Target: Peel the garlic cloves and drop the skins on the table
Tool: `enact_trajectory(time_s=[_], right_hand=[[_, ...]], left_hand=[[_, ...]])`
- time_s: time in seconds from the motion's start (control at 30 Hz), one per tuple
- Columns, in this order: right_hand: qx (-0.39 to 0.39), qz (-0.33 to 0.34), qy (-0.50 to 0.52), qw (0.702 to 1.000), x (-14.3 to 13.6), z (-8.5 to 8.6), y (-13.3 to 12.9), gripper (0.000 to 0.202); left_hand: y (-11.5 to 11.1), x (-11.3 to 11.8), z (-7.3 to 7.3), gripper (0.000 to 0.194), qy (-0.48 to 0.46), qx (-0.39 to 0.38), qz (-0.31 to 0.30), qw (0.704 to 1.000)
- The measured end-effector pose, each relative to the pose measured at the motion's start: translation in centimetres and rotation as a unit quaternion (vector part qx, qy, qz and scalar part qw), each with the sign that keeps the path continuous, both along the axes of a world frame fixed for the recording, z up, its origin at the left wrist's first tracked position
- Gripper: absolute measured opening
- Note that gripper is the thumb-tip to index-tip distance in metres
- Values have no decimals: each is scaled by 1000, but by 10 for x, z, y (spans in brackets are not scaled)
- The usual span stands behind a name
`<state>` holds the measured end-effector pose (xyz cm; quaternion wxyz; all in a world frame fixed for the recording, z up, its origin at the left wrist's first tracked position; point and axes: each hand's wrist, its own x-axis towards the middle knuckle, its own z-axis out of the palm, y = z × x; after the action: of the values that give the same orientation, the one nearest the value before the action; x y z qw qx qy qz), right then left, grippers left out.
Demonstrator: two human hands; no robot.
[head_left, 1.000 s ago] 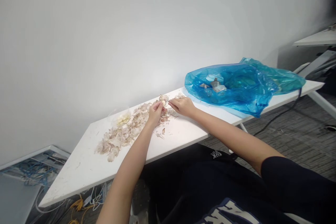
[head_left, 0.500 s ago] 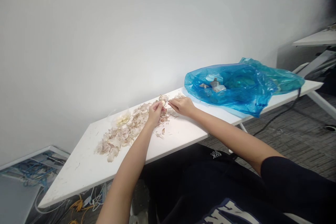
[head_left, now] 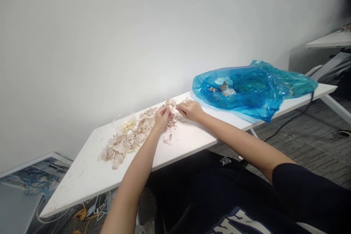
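Note:
My left hand (head_left: pixel 162 117) pinches a pale garlic clove (head_left: pixel 170 108) between thumb and fingertips. Close on its right, my right hand (head_left: pixel 192 111) is closed, its fingertips at the clove; what they grip is too small to make out. Just behind the clove lies a garlic bulb (head_left: pixel 171 101). A long heap of papery garlic skins (head_left: pixel 119 148) spreads leftward across the white table (head_left: pixel 74 173). At the heap's far side, pale yellow peeled cloves (head_left: pixel 128 123) sit in what looks like clear plastic.
A blue plastic bag (head_left: pixel 246 100) lies on the right part of the table, its mouth facing left, with some scraps inside. A white wall (head_left: pixel 137 44) runs along the far edge. A black cable (head_left: pixel 290 120) hangs at the right; tangled cables (head_left: pixel 38 175) lie lower left.

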<state>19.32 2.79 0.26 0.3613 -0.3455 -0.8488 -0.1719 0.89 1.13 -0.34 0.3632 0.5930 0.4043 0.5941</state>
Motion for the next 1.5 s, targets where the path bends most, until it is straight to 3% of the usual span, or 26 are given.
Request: enact_trajectory(time_s=[0.37, 0.63, 0.83, 1.07, 1.3, 1.5], right_hand=[[27, 29, -27, 999, 0, 1, -1, 39], [30, -3, 2, 1000, -1, -1, 0, 41], [36, 30, -22, 999, -1, 1, -3, 37], [26, -8, 3, 1000, 0, 0, 0, 41], [23, 32, -29, 999, 0, 2, -3, 38], [15, -14, -6, 1000, -1, 1, -2, 41]], left_hand=[[2, -1, -3, 40, -3, -8, 24, 1000], [0, 1, -2, 37, 5, -7, 7, 1000], [2, 0, -2, 36, -13, -11, 23, 1000], [0, 1, -2, 38, 9, -5, 2, 1000], [2, -2, -4, 38, -4, -11, 17, 1000], [1, 0, -4, 37, 15, -5, 0, 1000]])
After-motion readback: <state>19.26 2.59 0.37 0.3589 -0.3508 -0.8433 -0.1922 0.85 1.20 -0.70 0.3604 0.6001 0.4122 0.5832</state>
